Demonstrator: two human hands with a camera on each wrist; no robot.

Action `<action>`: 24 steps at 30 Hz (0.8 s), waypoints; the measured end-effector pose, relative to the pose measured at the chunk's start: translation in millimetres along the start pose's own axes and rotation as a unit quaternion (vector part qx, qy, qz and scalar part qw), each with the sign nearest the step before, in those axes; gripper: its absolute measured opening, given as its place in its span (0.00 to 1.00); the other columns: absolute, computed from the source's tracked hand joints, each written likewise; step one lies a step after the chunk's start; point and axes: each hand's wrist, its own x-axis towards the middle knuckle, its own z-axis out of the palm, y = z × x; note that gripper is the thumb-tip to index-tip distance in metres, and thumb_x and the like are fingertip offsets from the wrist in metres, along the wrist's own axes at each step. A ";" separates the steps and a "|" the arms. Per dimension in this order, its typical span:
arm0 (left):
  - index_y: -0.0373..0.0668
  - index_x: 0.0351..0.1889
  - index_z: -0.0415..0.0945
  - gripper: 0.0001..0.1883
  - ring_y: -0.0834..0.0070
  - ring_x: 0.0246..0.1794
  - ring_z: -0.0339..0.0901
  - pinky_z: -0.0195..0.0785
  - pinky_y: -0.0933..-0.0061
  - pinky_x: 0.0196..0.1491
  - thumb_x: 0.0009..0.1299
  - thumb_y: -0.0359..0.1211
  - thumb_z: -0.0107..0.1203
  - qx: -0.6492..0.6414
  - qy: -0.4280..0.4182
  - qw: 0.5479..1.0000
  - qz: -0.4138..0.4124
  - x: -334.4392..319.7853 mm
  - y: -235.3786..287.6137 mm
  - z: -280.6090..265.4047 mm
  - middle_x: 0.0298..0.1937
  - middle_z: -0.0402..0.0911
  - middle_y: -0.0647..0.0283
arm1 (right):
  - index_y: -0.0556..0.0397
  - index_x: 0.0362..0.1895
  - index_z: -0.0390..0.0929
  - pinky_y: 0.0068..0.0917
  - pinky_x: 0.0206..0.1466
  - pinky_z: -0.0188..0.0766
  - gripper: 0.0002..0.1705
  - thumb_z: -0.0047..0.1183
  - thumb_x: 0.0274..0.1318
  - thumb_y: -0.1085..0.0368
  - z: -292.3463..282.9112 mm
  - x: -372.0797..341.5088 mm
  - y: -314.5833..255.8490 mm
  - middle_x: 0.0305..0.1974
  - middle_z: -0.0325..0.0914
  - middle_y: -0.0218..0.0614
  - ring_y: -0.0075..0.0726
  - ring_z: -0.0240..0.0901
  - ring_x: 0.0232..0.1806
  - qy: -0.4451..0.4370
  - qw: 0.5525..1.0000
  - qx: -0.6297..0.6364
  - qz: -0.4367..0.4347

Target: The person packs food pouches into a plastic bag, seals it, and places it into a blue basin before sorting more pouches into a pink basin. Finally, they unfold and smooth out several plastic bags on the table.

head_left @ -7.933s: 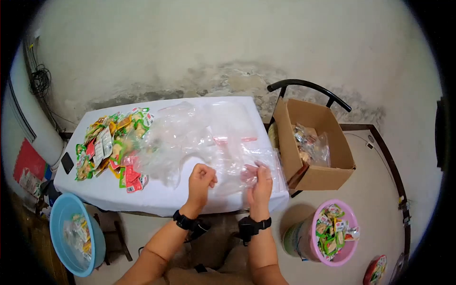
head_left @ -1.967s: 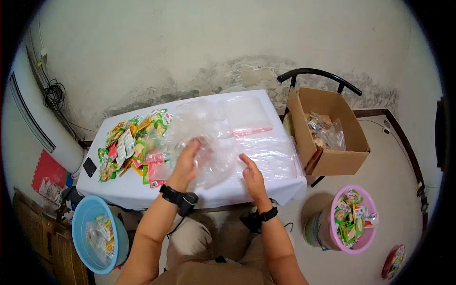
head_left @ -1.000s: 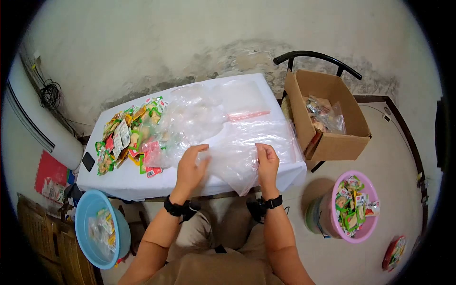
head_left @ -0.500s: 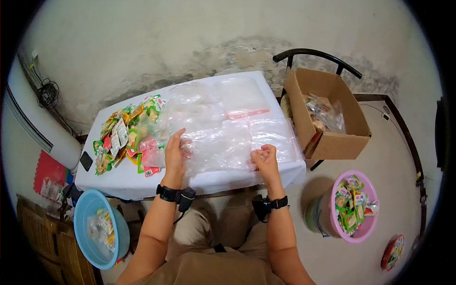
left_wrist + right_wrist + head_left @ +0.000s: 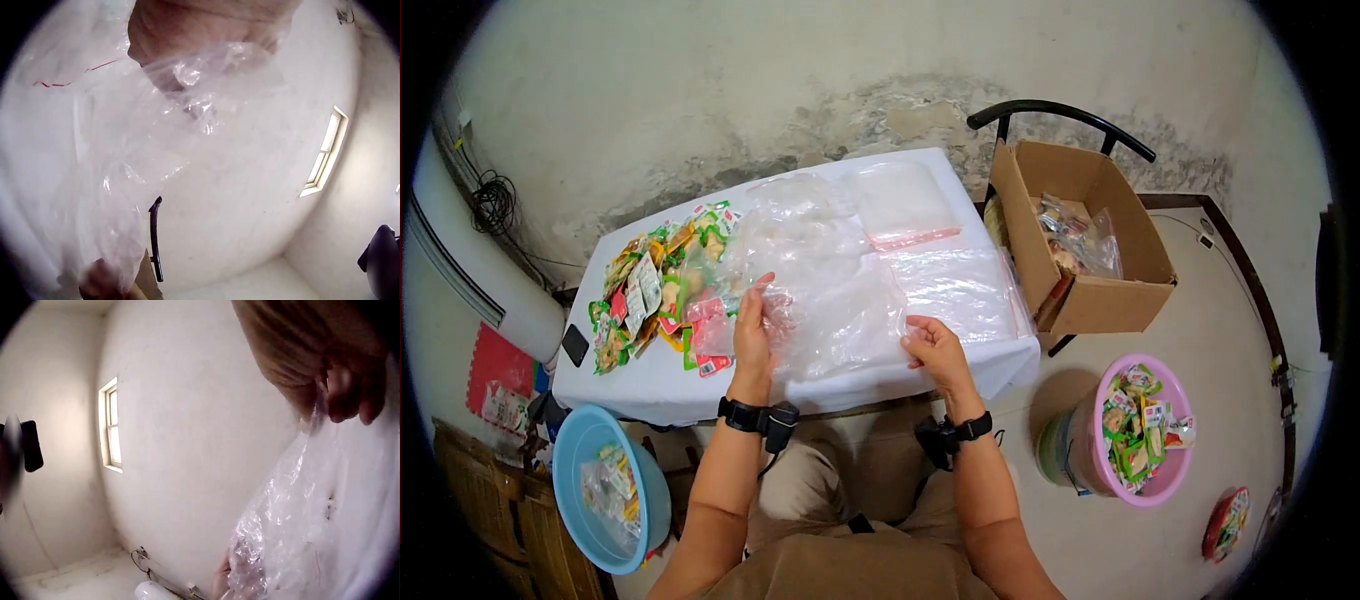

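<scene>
A large clear plastic bag (image 5: 840, 325) spreads between my two hands over the front of the white-clothed table. My right hand (image 5: 937, 347) pinches its right edge between thumb and fingers; in the right wrist view, the film (image 5: 281, 506) hangs gathered from that pinch. My left hand (image 5: 752, 335) is at the opposite side with extended fingers, some showing through the film. The left wrist view has crinkled film (image 5: 206, 94) across that hand's fingers. More clear bags lie behind, with a flat stack (image 5: 955, 295) to the right and another (image 5: 905, 200) farther back.
Colourful snack packets (image 5: 645, 290) are heaped on the table's left, near a phone (image 5: 575, 345). A cardboard box (image 5: 1125, 300) stands on a chair at right. A blue tub (image 5: 662, 500) and a pink bucket (image 5: 1185, 470), both holding packets, flank the table.
Over the last second the bag has gone from hanging bunched at the table's front to spread wide. My left hand has moved left; my right hand has shifted slightly left, pinching the edge.
</scene>
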 end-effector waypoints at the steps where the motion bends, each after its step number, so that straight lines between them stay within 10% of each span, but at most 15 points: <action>1: 0.42 0.54 0.66 0.20 0.84 0.31 0.69 0.67 0.80 0.29 0.71 0.43 0.38 -0.007 0.003 1.000 0.001 0.2 0.8 0.6 0.32 0.73 0.67 | 0.56 0.43 0.71 0.14 0.23 0.64 0.18 0.58 0.45 0.67 -1.3 0.6 0.8 0.26 0.69 0.24 0.16 0.64 0.24 -0.011 1.000 0.004 0.008; 12: 0.43 0.58 0.61 0.22 0.73 0.39 0.72 0.68 0.75 0.41 0.71 0.43 0.38 -0.029 0.030 0.998 0.036 3.1 -1.4 -0.5 0.44 0.73 0.60 | 0.53 0.32 0.69 0.17 0.25 0.65 0.05 0.52 0.51 0.69 -9.5 -0.9 -13.0 0.22 0.69 0.26 0.19 0.66 0.23 0.023 0.999 0.027 -0.023; 14: 0.43 0.59 0.60 0.22 0.70 0.44 0.72 0.68 0.73 0.42 0.71 0.44 0.39 -0.070 -0.016 0.990 -0.124 -7.2 -9.0 4.3 0.49 0.72 0.57 | 0.52 0.32 0.66 0.17 0.23 0.66 0.05 0.50 0.52 0.70 -10.6 -0.6 -15.3 0.23 0.70 0.29 0.20 0.66 0.22 0.051 0.996 0.063 -0.021; 24: 0.44 0.42 0.71 0.09 0.84 0.24 0.70 0.62 0.84 0.23 0.69 0.36 0.45 0.083 0.010 0.987 -0.137 -17.8 -42.1 7.8 0.29 0.74 0.70 | 0.50 0.31 0.65 0.20 0.22 0.68 0.06 0.51 0.52 0.69 -12.6 2.8 -10.3 0.23 0.69 0.28 0.20 0.65 0.20 0.119 0.987 0.065 -0.083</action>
